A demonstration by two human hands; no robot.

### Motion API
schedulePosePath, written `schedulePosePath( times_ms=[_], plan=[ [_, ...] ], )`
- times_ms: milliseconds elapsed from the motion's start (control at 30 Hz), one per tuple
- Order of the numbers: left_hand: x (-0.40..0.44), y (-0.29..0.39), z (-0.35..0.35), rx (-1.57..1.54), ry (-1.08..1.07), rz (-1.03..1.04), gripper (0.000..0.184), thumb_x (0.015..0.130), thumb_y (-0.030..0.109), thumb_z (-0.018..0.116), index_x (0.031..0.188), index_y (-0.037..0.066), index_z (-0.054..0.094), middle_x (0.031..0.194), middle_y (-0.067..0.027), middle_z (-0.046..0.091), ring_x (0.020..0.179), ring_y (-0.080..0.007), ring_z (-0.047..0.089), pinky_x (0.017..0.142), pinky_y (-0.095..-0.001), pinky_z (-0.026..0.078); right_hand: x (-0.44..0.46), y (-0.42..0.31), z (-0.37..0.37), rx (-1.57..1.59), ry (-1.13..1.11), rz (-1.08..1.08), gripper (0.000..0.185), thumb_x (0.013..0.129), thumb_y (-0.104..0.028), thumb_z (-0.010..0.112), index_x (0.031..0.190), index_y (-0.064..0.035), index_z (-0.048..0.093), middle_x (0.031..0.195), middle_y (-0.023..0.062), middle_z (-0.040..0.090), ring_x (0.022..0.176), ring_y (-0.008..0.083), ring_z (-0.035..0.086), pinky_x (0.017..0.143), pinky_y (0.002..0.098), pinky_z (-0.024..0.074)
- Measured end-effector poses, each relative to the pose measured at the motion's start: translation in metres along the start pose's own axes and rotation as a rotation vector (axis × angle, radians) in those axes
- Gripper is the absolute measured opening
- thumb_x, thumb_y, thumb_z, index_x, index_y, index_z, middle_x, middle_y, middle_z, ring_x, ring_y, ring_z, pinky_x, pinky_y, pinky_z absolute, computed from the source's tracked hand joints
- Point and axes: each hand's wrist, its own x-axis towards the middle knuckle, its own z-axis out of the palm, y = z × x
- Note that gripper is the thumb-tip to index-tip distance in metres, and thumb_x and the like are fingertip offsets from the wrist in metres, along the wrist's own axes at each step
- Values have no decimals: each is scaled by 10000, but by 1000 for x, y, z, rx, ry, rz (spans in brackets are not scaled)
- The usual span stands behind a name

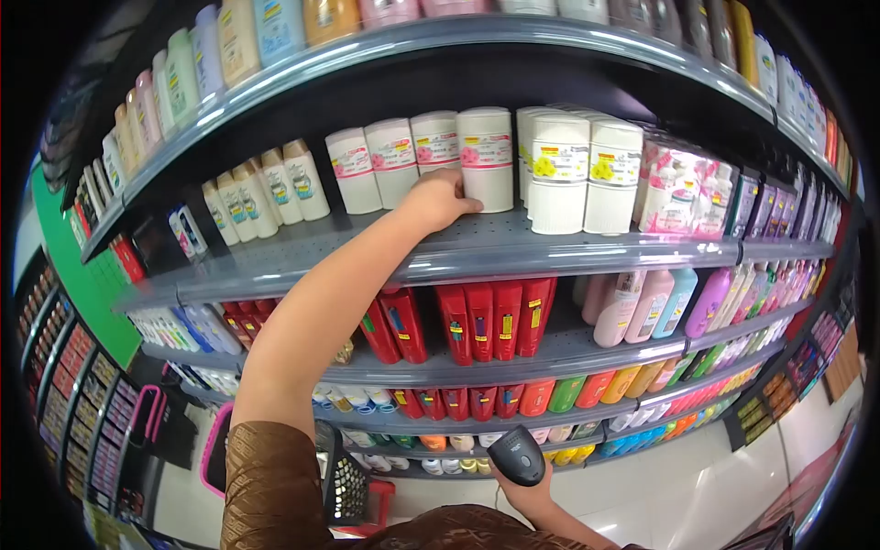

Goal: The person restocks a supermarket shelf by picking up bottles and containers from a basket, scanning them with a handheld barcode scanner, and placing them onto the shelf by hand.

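Note:
My left hand (442, 196) reaches up to the middle shelf among white bottles with pink-flower labels. Its fingers are curled, partly hidden between two of them, and the thumb lies against the lower left of the frontmost white bottle (487, 174). Left of the hand stand more of the same kind, such as another white bottle (392, 165). Low in the view, my right hand (530, 495) is closed around a black handheld barcode scanner (518, 456), which is well apart from the shelves.
White bottles with yellow-flower labels (560, 174) stand to the right, then pink-and-white packs (683, 194). Red bottles (507, 319) fill the shelf below. An upper shelf edge (458, 35) overhangs the reach. A dark basket (348, 490) and pink-handled baskets (216, 449) are at lower left.

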Motion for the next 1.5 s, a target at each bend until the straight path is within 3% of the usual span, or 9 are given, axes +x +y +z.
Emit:
schedulePosePath(
  times_ms=[167,233,700,800,867,1000,1100,1167,1500],
  plan=[
    [10,1,2,6,-40,-56,428,806,362,822,1054,21,750,1073,-187,743,1002,-350,706,894,-425,549,2,-2,-1,-48,12,26,306,806,-55,844,1071,-21,693,973,39,744,856,106,688,780,289,547],
    [17,5,3,128,-93,-93,402,833,308,814,1108,26,739,1044,-167,759,968,-293,729,873,-374,557,3,-6,1,-66,13,24,298,808,-54,841,1066,-21,694,963,36,744,850,107,688,779,289,545],
    [19,5,7,101,-43,-71,479,808,435,807,996,-4,761,1038,-203,743,997,-343,709,907,-419,550,4,16,-4,-47,-28,77,335,786,-4,831,1091,-10,692,986,51,739,873,110,696,772,278,544],
    [20,11,1,131,-97,-81,492,814,471,790,929,-7,767,956,-196,749,953,-325,718,884,-408,555,0,19,-7,-75,-54,61,337,789,-5,829,1096,-10,690,992,54,739,874,108,692,776,279,543],
    [24,19,-2,71,-117,-188,463,806,444,815,885,-8,759,866,-129,760,745,-221,733,737,-336,578,0,12,-5,-33,-49,68,331,790,-6,827,1091,-10,691,991,55,739,874,106,689,781,279,541],
    [25,26,0,-8,-183,-276,493,830,503,777,837,10,760,823,-89,754,717,-190,724,763,-331,569,0,9,-7,-37,-36,65,330,790,-8,827,1089,-8,688,988,53,737,875,104,685,785,278,540],
    [25,18,2,-147,-183,-228,424,849,430,791,851,10,740,816,-59,755,656,-135,711,667,-295,567,-4,15,-9,-57,-26,84,337,792,-10,828,1097,-8,685,991,53,736,877,106,682,788,280,539],
    [26,13,2,-226,-177,-217,377,869,336,808,975,-12,707,784,-63,724,643,-128,684,538,-262,518,-3,15,-9,-50,9,51,264,806,-36,833,1036,-21,704,925,28,742,813,98,686,746,274,540],
    [25,2,0,-374,-203,-274,289,914,266,786,1011,2,718,869,-47,729,733,-95,683,611,-229,526,-5,8,-12,-32,-26,43,324,807,-13,821,1100,-8,683,992,49,730,877,103,673,778,276,537]
  ],
)
